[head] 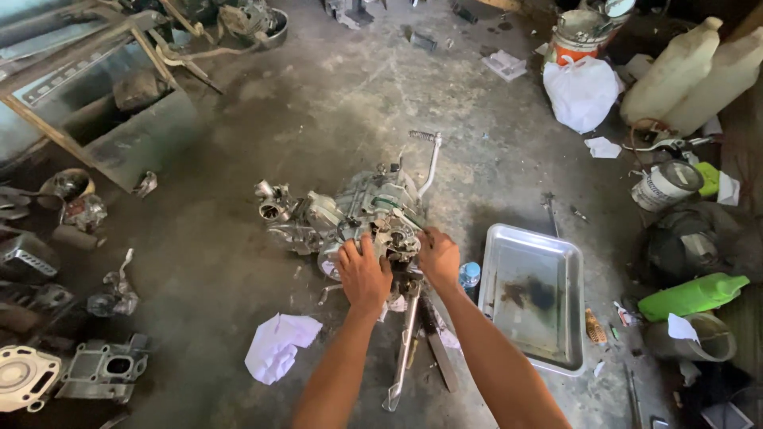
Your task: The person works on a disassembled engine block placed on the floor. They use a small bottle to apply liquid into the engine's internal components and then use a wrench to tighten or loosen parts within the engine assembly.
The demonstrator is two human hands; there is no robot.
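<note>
A grey motorcycle engine block [350, 214] sits on the concrete floor in the middle of the view, with a bent kick lever [431, 163] sticking up from its far side. My left hand [363, 274] lies palm down on the near side of the engine, fingers spread over its casing. Just to the right, my right hand [439, 256] presses on the same near edge with fingers curled against the metal. Whether either hand holds a small part is hidden. A long metal bar [404, 349] lies on the floor between my forearms.
A shallow metal tray [497, 246] with oil stains lies right of the engine, a small plastic bottle [470, 275] beside it. Crumpled white paper [274, 345] is at lower left. Engine parts [103, 367] line the left edge. Jerrycans [675, 71], a white bag [582, 91] and cans crowd the right.
</note>
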